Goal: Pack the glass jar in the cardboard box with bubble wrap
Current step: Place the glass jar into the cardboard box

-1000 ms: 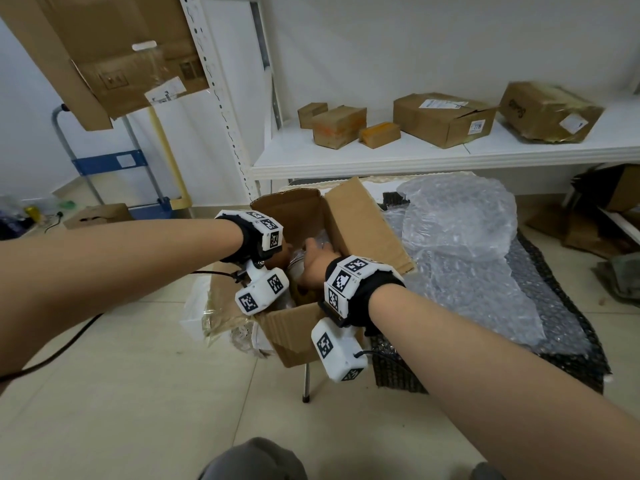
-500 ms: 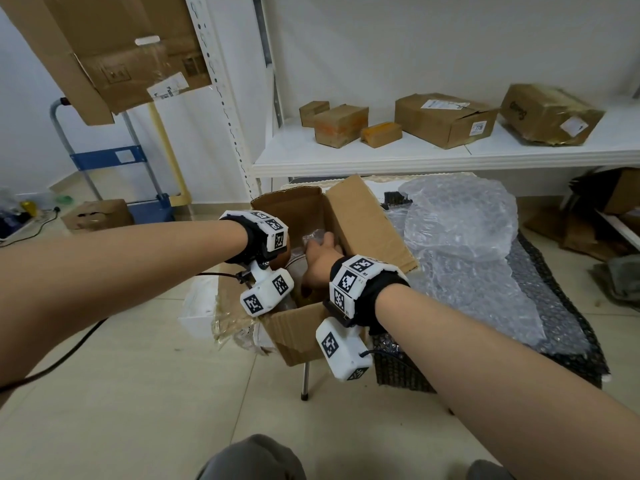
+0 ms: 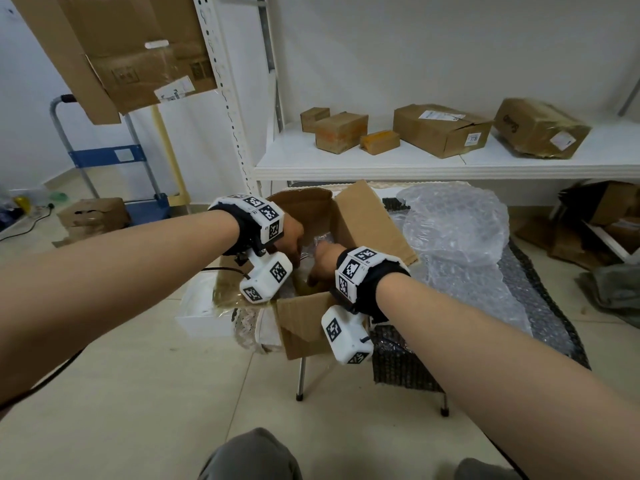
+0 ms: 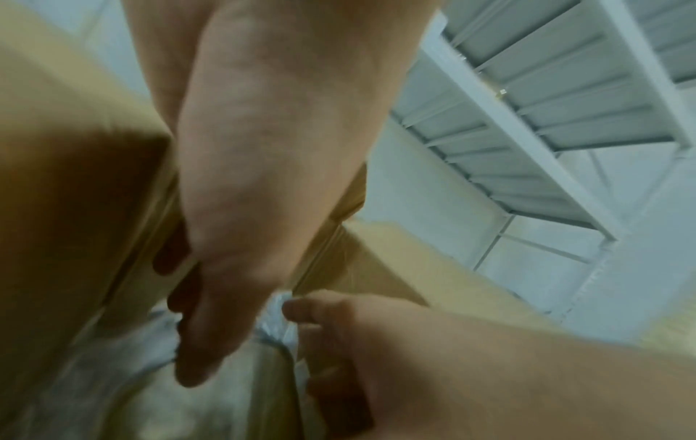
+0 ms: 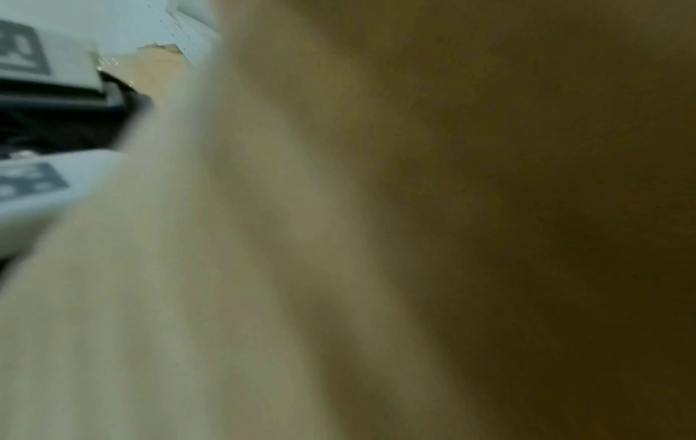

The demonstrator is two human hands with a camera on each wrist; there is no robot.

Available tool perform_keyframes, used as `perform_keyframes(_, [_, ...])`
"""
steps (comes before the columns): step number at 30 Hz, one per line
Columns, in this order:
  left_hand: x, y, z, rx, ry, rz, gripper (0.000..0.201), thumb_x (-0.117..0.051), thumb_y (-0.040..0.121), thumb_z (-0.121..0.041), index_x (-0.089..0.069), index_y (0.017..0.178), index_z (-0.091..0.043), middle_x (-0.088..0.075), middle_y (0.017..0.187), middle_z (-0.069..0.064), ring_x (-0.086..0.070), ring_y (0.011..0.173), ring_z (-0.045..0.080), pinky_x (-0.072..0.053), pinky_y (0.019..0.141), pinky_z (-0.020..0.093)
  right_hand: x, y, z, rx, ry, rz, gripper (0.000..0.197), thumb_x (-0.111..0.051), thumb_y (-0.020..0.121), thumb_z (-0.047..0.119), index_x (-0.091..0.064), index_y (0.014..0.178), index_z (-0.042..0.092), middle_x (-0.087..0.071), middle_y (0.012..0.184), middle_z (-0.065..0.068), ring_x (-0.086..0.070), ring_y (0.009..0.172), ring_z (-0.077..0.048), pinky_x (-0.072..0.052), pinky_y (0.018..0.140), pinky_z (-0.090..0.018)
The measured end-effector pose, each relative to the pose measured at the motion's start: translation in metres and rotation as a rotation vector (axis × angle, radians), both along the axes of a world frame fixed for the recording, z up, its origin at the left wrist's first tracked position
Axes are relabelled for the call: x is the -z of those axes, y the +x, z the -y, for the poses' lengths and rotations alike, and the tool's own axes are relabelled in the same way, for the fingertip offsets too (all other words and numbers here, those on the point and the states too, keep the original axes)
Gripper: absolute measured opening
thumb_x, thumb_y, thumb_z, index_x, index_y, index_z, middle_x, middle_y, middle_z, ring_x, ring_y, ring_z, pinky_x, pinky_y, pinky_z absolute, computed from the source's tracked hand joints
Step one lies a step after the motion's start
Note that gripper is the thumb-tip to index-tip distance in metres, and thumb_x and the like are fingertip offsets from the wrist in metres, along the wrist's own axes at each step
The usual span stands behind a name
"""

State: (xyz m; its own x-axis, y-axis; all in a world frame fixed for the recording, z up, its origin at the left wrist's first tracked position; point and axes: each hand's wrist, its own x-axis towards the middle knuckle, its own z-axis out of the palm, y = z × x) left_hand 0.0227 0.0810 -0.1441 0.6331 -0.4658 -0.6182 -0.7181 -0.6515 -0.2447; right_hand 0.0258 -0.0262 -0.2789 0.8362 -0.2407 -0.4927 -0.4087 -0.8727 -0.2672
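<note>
The open cardboard box (image 3: 367, 223) stands on a small stand in front of me with its flaps up. Both hands reach down into it. My left hand (image 3: 292, 239) points its fingers down along the box's left inner wall (image 4: 75, 178), beside a bundle of bubble wrap (image 4: 273, 321). My right hand (image 3: 322, 258) holds that bundle from the near side, its fingers (image 4: 301, 308) curled on the wrap. The glass jar itself is hidden under wrap and hands. The right wrist view is blurred cardboard.
A big loose sheet of bubble wrap (image 3: 453, 233) lies right of the box on a dark mat (image 3: 540, 306). A white shelf (image 3: 415, 168) with several cartons runs behind. A white flat box (image 3: 201, 313) sits at the left, and a hand truck (image 3: 104, 157) stands beyond.
Both hands stay inside the box. The right hand has shifted slightly farther in and the left hand has leaned more over the opening.
</note>
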Motion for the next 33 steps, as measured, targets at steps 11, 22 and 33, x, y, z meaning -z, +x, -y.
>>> perform_keyframes(11, [-0.037, -0.030, -0.060, -0.261, -0.295, 0.259, 0.053, -0.075, 0.062, -0.066, -0.068, 0.090, -0.021, -0.071, 0.084, 0.001, -0.068, 0.075, 0.020, -0.059, 0.075, 0.034, -0.135, -0.128, -0.015, 0.130, -0.274, 0.525, 0.031, -0.067, 0.089, 0.026, -0.064, 0.119, 0.017, -0.050, 0.135, -0.012, -0.041, 0.128, -0.035, -0.037, 0.104, -0.046])
perform_keyframes(22, [-0.036, -0.047, -0.059, -0.404, -0.496, 0.049, 0.024, -0.066, 0.087, -0.007, -0.060, 0.109, 0.002, -0.066, 0.088, 0.014, -0.065, 0.069, 0.026, -0.054, 0.057, 0.028, -0.127, -0.146, 0.001, 0.334, 0.101, 0.393, 0.068, -0.064, 0.091, 0.034, -0.033, 0.144, 0.005, -0.051, 0.137, -0.020, -0.052, 0.125, -0.036, -0.047, 0.102, -0.046])
perform_keyframes(33, [-0.031, -0.043, -0.064, -0.388, -0.540, 0.144, 0.037, -0.077, 0.078, -0.016, -0.057, 0.106, -0.001, -0.065, 0.094, 0.014, -0.063, 0.067, 0.025, -0.058, 0.061, 0.032, -0.112, -0.151, 0.001, 0.354, 0.163, 0.407, 0.072, -0.055, 0.095, 0.044, -0.029, 0.149, 0.004, -0.044, 0.146, -0.021, -0.048, 0.130, -0.037, -0.045, 0.104, -0.041])
